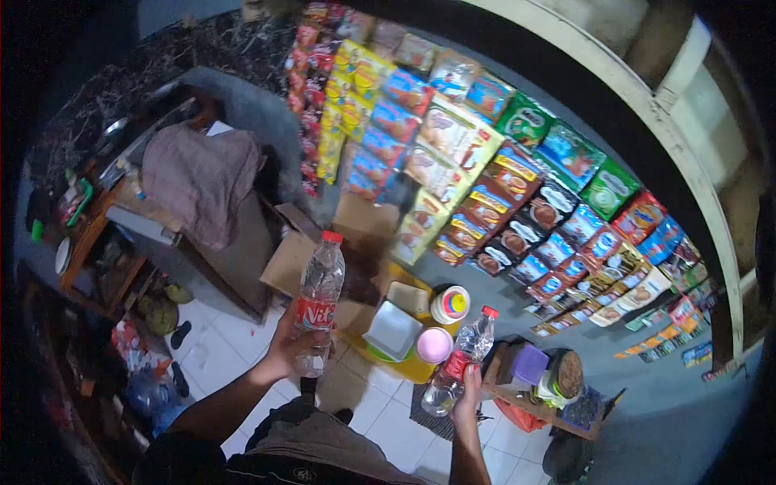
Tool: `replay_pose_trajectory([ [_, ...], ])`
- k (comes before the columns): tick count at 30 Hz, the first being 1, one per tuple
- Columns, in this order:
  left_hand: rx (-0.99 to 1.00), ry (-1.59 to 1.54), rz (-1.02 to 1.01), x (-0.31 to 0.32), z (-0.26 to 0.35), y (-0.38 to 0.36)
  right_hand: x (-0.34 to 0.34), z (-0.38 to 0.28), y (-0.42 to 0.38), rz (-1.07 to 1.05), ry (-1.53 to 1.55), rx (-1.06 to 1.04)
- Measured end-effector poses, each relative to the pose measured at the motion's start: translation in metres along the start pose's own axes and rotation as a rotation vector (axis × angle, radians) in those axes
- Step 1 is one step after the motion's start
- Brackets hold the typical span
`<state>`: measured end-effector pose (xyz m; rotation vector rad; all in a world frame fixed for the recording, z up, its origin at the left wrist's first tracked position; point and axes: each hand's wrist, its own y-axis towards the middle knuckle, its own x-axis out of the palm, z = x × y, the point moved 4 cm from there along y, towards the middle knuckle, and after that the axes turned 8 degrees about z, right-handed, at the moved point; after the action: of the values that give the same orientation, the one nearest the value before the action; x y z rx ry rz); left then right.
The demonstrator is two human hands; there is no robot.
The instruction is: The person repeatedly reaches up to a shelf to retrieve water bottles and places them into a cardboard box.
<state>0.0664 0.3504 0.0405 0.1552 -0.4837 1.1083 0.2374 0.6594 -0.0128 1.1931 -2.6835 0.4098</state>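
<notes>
My left hand is wrapped round the lower part of a clear plastic water bottle with a red cap and a red label. The bottle stands nearly upright in front of me. In my right hand is a second clear plastic bottle, also red-capped and red-labelled, tilted to the right. Its label is partly covered by my thumb. Both bottles look see-through, and they are held well apart from each other.
Rows of hanging sachets cover the wall ahead. Below them, a yellow table carries a white tray and several tubs. An open cardboard box is behind the left bottle. A cloth drapes a cabinet at left. White tiles form the floor.
</notes>
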Motion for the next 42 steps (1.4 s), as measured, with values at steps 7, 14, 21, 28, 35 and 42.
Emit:
replay_pose_trajectory([
  [7,0.116,-0.032,0.138,-0.027,0.027,-0.035,0.085,0.041,0.001,-0.236,0.35,0.184],
  [14,0.155,0.072,0.249,-0.086,0.058,-0.054,0.154,0.038,-0.012,-0.279,0.173,0.15],
  [21,0.095,0.022,0.189,-0.172,0.079,-0.036,0.229,0.061,-0.018,-0.18,0.147,0.152],
  [28,-0.082,0.048,0.141,-0.236,0.094,-0.002,0.313,0.068,-0.032,-0.132,0.153,0.127],
  [35,-0.171,0.097,0.049,-0.242,0.086,0.032,0.324,0.07,-0.043,-0.013,0.042,0.114],
  [42,-0.253,0.127,-0.034,-0.22,0.073,0.041,0.315,0.068,-0.045,0.058,0.051,0.146],
])
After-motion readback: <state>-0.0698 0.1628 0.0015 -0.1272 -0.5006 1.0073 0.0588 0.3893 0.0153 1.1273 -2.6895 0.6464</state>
